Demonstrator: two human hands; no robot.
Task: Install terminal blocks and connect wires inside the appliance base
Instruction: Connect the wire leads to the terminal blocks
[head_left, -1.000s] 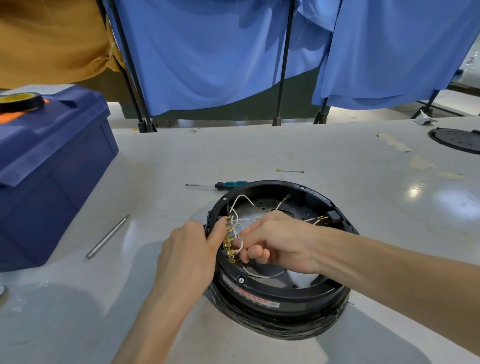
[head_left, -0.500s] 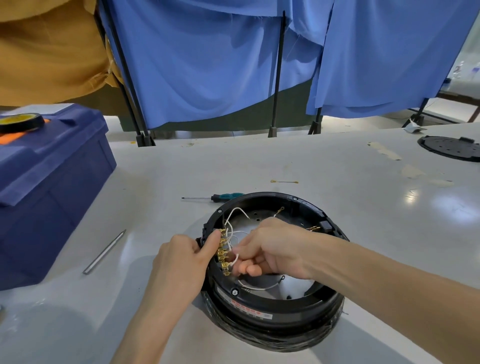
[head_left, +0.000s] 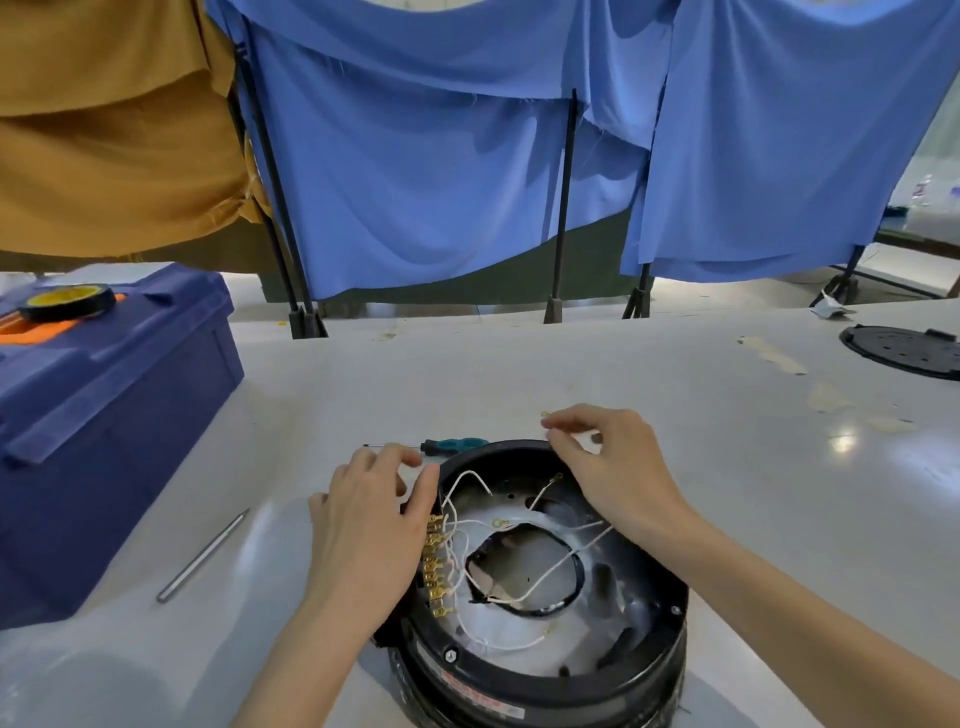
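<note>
Screwdriver (head_left: 456, 445) just behind the appliance base (head_left: 666, 590), toolbox (head_left: 104, 415) well left; left hand (head_left: 370, 527), fingers loose, rests on its left rim beside the terminal block (head_left: 434, 566), right hand (head_left: 610, 470) pinches a loose wire (head_left: 545, 414) beyond the far rim.

Screwdriver (head_left: 452, 445) just behind appliance base (head_left: 571, 691), toolbox (head_left: 104, 415) far left, rod (head_left: 203, 556) between, perhaps a lid (head_left: 904, 351) far right.

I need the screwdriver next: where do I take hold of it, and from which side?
Take the screwdriver by its teal handle, from above: it lies flat just behind the base, thin shaft pointing left, so the rim blocks a near-side approach.
</note>
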